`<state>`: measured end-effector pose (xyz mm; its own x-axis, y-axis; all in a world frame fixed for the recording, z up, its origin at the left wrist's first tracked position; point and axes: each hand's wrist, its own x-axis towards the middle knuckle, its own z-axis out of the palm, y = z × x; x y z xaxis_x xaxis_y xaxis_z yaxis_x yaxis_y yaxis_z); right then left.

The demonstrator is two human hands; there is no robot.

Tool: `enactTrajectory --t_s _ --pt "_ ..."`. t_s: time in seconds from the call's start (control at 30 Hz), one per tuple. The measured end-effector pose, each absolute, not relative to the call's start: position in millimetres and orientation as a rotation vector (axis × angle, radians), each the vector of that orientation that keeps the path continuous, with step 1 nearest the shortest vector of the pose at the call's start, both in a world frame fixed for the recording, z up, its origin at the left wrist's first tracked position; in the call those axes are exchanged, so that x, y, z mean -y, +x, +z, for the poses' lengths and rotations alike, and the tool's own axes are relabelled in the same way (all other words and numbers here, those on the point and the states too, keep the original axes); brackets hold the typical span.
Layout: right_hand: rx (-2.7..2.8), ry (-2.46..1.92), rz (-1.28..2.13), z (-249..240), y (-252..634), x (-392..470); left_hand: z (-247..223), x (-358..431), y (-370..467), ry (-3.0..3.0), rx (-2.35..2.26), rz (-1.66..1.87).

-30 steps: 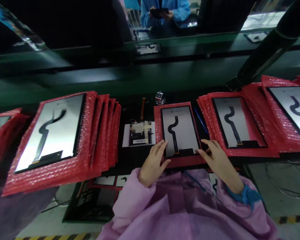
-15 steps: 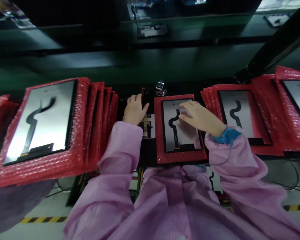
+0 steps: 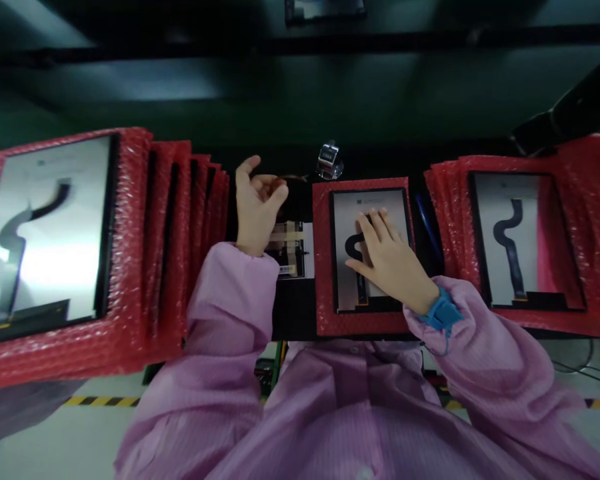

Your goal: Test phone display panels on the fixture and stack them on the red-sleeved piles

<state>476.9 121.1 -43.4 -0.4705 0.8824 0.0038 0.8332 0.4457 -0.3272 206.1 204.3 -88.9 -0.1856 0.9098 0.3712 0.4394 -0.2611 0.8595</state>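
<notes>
A fanned stack of red bubble-wrap sleeves bearing a grey display panel (image 3: 50,227) fills the left tabletop. The left hand (image 3: 254,203) hovers over a small taped circuit board (image 3: 291,250), fingers pinched narrow (what they grip I cannot tell). The right hand (image 3: 387,257) lies flat, fingers spread, on the central grey panel with black ribbon cable (image 3: 367,250); light, even pressure seems wise.

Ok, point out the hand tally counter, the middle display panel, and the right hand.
hand tally counter (image 3: 329,160), head view, on its metal body.
middle display panel (image 3: 375,200), head view, bare upper part.
right hand (image 3: 390,257), head view, back of hand.
</notes>
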Motion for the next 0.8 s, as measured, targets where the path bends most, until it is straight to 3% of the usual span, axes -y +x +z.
enactTrajectory --t_s 0.6,0.8 --pt "2.410 -1.526 0.463 -41.5 474.0 -122.2 -55.8 -182.8 232.6 1.524 -1.345 1.550" --pt "2.143 -1.340 0.880 -47.8 476.7 -125.1 -61.8 -182.5 232.4 1.701 -1.225 1.474"
